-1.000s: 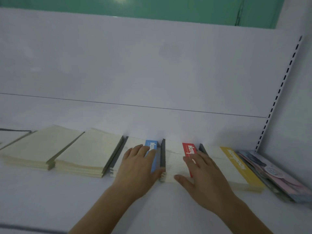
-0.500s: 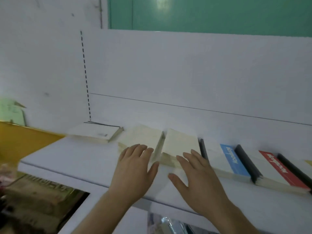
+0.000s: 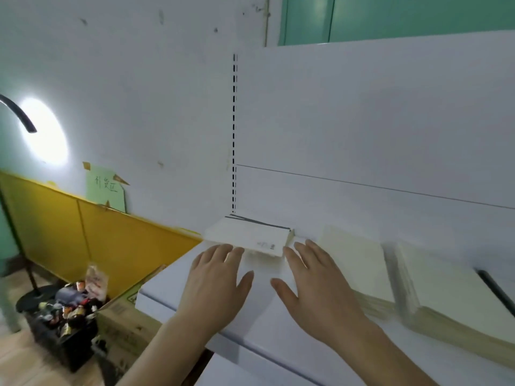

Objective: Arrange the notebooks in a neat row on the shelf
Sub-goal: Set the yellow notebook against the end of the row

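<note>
Both hands are out flat over the white shelf (image 3: 167, 298), fingers straight and spread. The left hand (image 3: 216, 282) has its fingertips at the front edge of the white notebook stack (image 3: 250, 238) at the shelf's left end; whether they touch is unclear. The right hand (image 3: 315, 285) reaches in just right of that stack. Further right lie two cream notebook stacks (image 3: 356, 263), blurred. Down left, a crate of bottles (image 3: 64, 310) sits on the floor.
</note>
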Tool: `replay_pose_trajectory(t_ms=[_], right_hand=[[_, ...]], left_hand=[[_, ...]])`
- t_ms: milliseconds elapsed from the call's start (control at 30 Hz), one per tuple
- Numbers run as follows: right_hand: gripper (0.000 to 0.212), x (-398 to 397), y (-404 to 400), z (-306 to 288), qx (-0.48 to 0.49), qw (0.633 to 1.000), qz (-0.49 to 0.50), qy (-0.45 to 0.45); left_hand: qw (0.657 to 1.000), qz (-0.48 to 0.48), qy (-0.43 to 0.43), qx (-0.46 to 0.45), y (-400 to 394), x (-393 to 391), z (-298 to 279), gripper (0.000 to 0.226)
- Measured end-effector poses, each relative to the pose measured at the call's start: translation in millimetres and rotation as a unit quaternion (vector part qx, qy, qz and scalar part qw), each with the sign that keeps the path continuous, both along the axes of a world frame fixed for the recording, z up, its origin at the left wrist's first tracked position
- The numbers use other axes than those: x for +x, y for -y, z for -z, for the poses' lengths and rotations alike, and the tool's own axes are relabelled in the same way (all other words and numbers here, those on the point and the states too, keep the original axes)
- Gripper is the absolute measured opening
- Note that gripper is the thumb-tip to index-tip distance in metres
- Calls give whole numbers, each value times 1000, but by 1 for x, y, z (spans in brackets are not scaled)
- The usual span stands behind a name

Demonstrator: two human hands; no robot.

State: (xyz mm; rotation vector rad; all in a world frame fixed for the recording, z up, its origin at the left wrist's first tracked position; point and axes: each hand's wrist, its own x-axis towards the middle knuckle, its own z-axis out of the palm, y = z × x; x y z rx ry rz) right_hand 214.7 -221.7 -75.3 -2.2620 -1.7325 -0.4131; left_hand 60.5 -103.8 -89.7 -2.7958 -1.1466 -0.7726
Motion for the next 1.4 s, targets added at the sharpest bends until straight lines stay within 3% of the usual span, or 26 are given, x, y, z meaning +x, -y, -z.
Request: replay_pose_trajectory(t_ms=[267,400,600,700,833,933,1033,1200,1333,1400], right_hand=[[69,13,-90,13,-68,998,14,15],[69,14,-115,25,-78,994,70,34],[44,17,-140,38,-29,993,96,64],[31,14,-139,29,24,993,83,74],[31,-1,-130,20,56,991,112,42],[42,-8,-130,12,35,990,133,-32],[44,-10,-127,3,107,982,156,25],[29,-20,-113,-19,253,949,186,31],[22,-31,-114,-33,356,908,189,-111],[25,-39,-118,-34,374,888,189,-189]], left_hand=[[997,21,-72,-11,-96,14,0,65],[991,58,-120,-21,-138,23,4,71],[974,175,-143,1,-186,32,13,39],[966,231,-116,16,-202,31,14,66],[958,277,35,67,-218,31,17,43],[948,299,80,70,-220,32,18,37],[947,296,106,65,-217,31,16,43],[924,255,274,-80,-203,20,-13,91],[908,221,250,-252,-191,23,-23,89],[871,244,230,-358,-185,25,-25,76]])
